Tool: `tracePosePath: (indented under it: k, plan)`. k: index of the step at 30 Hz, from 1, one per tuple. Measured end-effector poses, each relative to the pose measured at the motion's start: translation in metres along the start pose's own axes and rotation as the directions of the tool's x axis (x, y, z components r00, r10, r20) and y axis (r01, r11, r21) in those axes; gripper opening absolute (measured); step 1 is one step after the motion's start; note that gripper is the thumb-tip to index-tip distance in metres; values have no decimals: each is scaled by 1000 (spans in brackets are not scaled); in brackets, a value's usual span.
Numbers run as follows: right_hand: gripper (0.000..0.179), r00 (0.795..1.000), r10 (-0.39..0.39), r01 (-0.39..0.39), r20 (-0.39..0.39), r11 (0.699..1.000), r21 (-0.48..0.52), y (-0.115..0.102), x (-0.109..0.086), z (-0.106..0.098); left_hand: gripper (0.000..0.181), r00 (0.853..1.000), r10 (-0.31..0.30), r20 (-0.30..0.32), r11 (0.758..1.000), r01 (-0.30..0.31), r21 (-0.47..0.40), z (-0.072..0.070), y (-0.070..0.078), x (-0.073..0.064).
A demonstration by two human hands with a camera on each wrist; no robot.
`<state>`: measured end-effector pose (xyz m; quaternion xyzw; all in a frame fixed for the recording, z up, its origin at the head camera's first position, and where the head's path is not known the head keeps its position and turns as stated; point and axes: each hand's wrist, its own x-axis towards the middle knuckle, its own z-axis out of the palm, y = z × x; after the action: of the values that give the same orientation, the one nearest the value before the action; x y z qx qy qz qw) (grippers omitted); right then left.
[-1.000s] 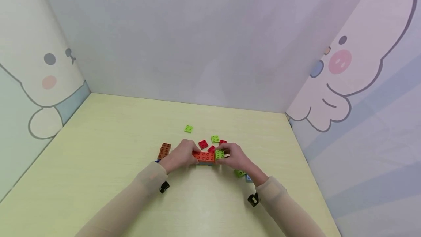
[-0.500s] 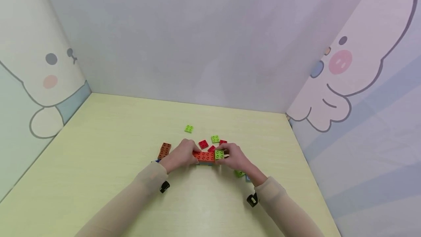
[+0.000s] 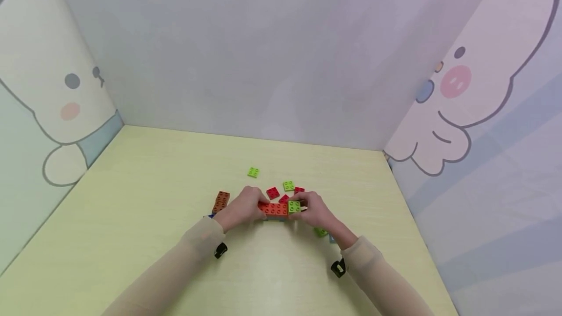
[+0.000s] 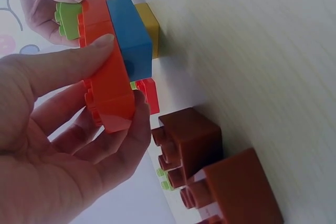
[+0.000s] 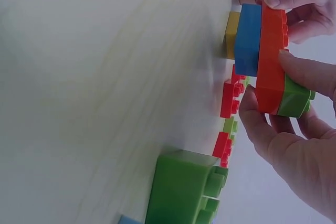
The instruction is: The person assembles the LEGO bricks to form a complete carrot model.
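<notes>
In the middle of the table a toy building-brick stack has a yellow brick (image 4: 148,27) at the bottom, a blue brick (image 4: 134,40) above it and a long orange-red brick layer (image 3: 276,209) overhanging both sides. A light green brick (image 3: 294,207) sits on top at the right end. My left hand (image 3: 246,205) grips the left end of the orange-red layer, thumb on the near side and fingers on the far side. At the other end my right hand (image 3: 317,209) holds the green brick, its thumb and fingertips also touching the orange-red layer. Fingers partly hide both ends.
Brown bricks (image 3: 221,201) lie left of the stack, beside a partly hidden blue piece (image 3: 210,216). Behind are red bricks (image 3: 273,193) and light green bricks (image 3: 253,172). A green brick (image 5: 181,187) and a light blue brick (image 3: 331,239) lie near my right wrist.
</notes>
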<state>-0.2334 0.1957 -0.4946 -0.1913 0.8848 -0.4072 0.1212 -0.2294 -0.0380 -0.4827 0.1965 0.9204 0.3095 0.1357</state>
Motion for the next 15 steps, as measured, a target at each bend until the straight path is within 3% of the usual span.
tracePosePath:
  k: [9,15]
  plan:
    - [35,1000,22,-22,-9,999,33,-1,-3,2,37,999,28,-19,1000,-28,0,5,0,-4]
    - [35,999,30,-29,-22,999,46,-1,-2,1,42,996,43,-77,999,-41,36,6,-1,-7]
